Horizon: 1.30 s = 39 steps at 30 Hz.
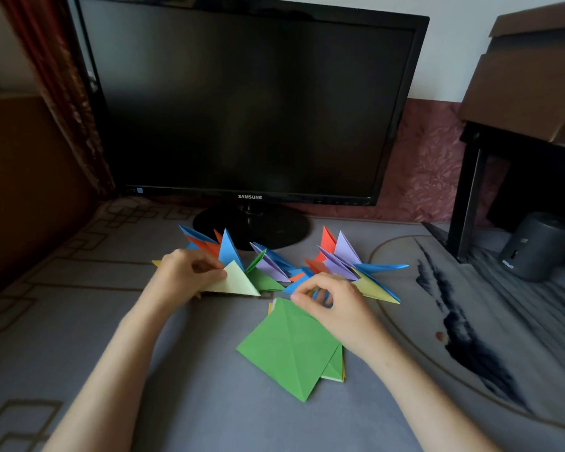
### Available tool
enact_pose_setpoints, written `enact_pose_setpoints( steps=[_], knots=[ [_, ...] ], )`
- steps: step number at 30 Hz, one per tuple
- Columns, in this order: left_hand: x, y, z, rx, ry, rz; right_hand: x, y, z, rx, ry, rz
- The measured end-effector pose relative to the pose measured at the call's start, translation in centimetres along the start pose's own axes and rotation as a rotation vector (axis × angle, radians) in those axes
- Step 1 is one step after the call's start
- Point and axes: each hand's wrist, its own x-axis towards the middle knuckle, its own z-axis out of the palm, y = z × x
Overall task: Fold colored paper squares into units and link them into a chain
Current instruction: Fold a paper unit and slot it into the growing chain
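A chain of folded paper units (274, 265) in blue, red, purple, green and yellow stretches across the grey mat in front of the monitor. My left hand (186, 272) pinches the pale yellow triangle unit (238, 282) at the chain's left end. My right hand (330, 301) has its fingers curled round a blue unit near the chain's middle. Just below it lies a creased green paper square (287, 347) on top of a small stack of other sheets.
A black monitor (248, 102) on a round stand (252, 226) stands right behind the chain. A dark cylinder speaker (535, 246) and a black table leg (467, 203) are at the right. A brown cardboard box (529, 70) sits above them.
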Motion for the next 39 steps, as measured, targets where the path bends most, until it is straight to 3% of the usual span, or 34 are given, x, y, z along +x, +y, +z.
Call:
enact_pose_setpoints(
  steps=[13, 20, 26, 31, 34, 39],
  knots=[
    [-0.2, 0.6, 0.8, -0.001, -0.134, 0.045, -0.2, 0.0, -0.3, -0.204, -0.170, -0.068],
    [-0.5, 1.5, 0.3, -0.018, 0.107, 0.072, -0.3, -0.2, -0.3, -0.133, -0.152, 0.013],
    [-0.9, 2.7, 0.5, -0.163, 0.141, 0.179, -0.2, -0.2, 0.0, -0.091, -0.126, 0.053],
    [-2.0, 4.7, 1.2, -0.415, -0.082, 0.205, 0.0, -1.1, -0.8, 0.135, -0.026, 0.034],
    [-2.6, 5.1, 2.2, -0.413, -0.223, 0.226, 0.3, -1.0, -1.0, 0.273, 0.069, 0.026],
    [-3.3, 5.4, 3.3, -0.417, -0.313, 0.255, 0.3, -1.2, -1.0, 0.458, 0.150, -0.002]
  ],
)
